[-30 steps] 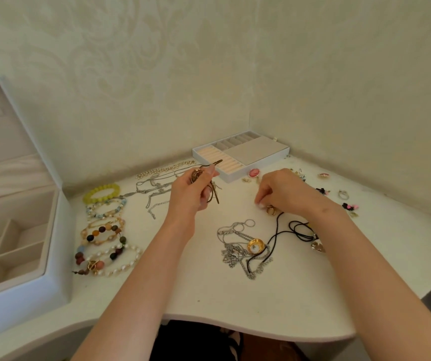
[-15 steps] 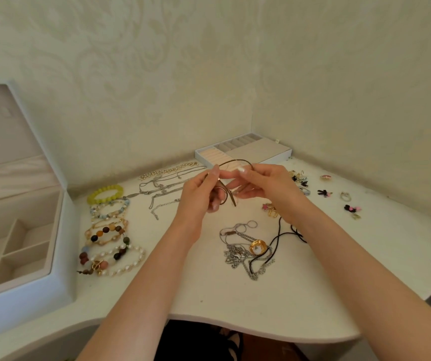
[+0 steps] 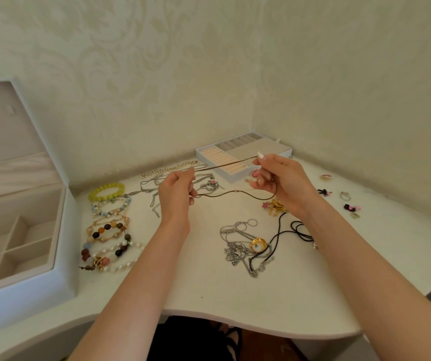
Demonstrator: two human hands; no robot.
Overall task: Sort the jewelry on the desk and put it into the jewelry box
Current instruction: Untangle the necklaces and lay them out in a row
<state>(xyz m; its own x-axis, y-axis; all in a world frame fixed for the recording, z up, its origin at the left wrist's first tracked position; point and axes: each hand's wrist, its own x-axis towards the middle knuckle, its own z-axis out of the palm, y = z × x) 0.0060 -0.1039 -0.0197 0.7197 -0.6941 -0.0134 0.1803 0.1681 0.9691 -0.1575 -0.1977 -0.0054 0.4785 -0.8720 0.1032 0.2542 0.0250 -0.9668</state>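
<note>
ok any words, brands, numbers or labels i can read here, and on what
No readable text anywhere.
jewelry box, ring tray: plain, no brand or label.
brown cord pinched by left hand and right hand: no tag visible.
gold pendant, small charms: too small to tell any marking.

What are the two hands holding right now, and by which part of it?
A thin brown cord necklace, stretched between them: the left hand pinches one end of its loop, the right hand the opposite end.
</note>
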